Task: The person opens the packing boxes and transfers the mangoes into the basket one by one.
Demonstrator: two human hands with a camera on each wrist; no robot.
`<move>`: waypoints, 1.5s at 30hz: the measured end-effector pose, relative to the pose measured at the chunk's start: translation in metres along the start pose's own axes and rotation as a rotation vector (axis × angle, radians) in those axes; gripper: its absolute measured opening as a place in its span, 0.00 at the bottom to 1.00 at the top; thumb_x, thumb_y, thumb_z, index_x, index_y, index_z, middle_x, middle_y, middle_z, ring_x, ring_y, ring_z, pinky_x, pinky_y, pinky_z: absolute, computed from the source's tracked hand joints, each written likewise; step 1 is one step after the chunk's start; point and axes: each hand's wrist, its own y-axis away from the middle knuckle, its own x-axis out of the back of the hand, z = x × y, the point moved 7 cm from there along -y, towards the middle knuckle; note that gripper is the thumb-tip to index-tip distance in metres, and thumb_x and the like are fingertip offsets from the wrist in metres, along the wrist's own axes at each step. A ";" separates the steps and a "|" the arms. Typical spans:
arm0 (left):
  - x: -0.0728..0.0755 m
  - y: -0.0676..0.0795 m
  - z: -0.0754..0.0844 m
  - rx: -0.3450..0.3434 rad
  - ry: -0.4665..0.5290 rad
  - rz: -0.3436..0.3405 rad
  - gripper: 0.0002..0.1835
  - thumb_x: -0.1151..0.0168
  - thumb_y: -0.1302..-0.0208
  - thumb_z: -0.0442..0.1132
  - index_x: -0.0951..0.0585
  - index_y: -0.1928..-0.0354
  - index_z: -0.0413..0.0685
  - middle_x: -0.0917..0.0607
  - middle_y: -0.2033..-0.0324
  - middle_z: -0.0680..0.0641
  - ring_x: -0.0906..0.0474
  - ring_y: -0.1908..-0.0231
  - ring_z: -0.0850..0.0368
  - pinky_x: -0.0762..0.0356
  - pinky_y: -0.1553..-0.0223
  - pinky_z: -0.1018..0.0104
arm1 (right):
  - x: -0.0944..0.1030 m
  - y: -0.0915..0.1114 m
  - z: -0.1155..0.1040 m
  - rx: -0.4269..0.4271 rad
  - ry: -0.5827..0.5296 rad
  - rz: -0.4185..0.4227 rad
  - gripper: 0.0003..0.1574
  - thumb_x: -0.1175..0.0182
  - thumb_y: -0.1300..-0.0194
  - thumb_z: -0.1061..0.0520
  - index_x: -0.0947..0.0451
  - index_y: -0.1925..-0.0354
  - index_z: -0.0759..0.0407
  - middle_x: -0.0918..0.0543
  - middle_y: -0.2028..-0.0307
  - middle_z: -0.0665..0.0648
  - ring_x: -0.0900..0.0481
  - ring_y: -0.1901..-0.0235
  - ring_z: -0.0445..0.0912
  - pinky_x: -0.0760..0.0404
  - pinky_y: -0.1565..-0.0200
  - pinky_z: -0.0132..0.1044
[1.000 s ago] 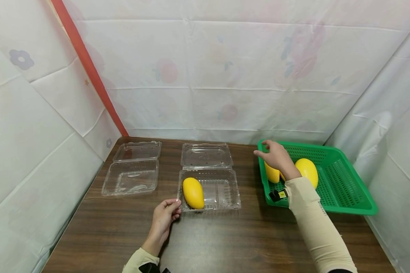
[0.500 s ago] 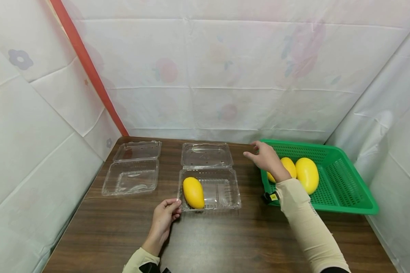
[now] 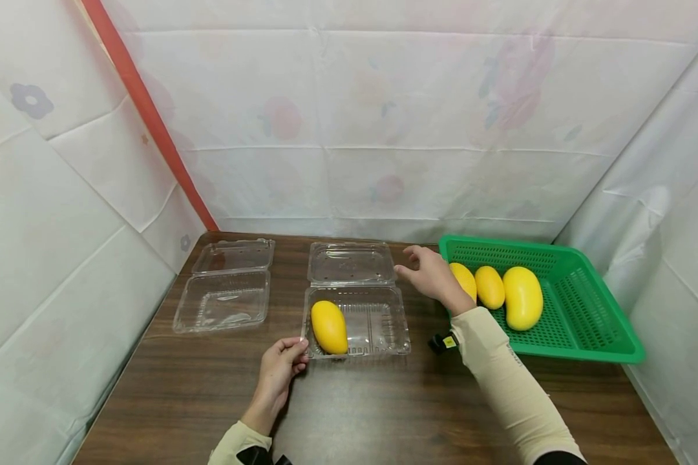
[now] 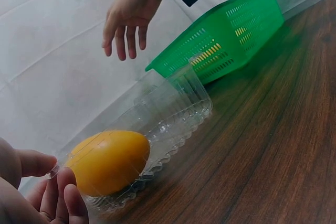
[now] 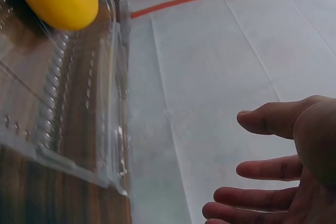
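Note:
At the near left corner of an opened clear plastic clamshell box (image 3: 386, 323), my left hand (image 3: 279, 374) pinches the rim between thumb and fingers. A yellow mango (image 3: 329, 327) lies in the left part of that box; the left wrist view shows the same mango (image 4: 110, 161) through the clear wall. My right hand (image 3: 433, 278) is raised between the box and the green basket (image 3: 593, 323), holding nothing. Its fingers look apart and relaxed in the right wrist view. Three yellow mangoes show in the basket, the leftmost mango (image 3: 464, 279) partly hidden by the right hand and wrist.
A second clear clamshell box (image 3: 223, 303) stands opened at the left of the wooden table (image 3: 360, 413). White patterned sheets (image 3: 349, 129) hang behind and at both sides, with a red strip (image 3: 151, 116) at the back left.
My right hand has moved left from over the basket toward the clamshell box, uncovering more mangoes. The left hand keeps its grip on the box corner, and the mango inside has not moved.

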 end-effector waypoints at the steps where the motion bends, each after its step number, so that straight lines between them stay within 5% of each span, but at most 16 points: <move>1: 0.000 0.000 0.000 0.000 0.001 0.001 0.11 0.38 0.34 0.35 0.25 0.54 0.37 0.19 0.73 0.55 0.23 0.75 0.66 0.22 0.71 0.73 | -0.002 0.000 -0.002 0.000 0.003 -0.004 0.34 0.43 0.31 0.42 0.32 0.36 0.60 0.23 0.41 0.65 0.23 0.45 0.58 0.23 0.46 0.53; 35: 0.000 0.001 -0.001 0.009 0.001 0.009 0.11 0.38 0.34 0.36 0.24 0.54 0.37 0.19 0.74 0.56 0.23 0.75 0.66 0.22 0.71 0.73 | -0.076 0.002 -0.037 0.067 -0.073 -0.090 0.33 0.38 0.35 0.43 0.29 0.38 0.56 0.21 0.45 0.62 0.20 0.52 0.52 0.19 0.52 0.47; 45: 0.000 0.000 0.000 0.003 0.007 0.012 0.10 0.37 0.35 0.35 0.24 0.56 0.37 0.20 0.74 0.55 0.23 0.75 0.66 0.22 0.71 0.73 | -0.095 0.003 -0.048 0.121 -0.067 -0.138 0.37 0.37 0.35 0.42 0.30 0.37 0.62 0.20 0.47 0.65 0.21 0.51 0.55 0.21 0.50 0.49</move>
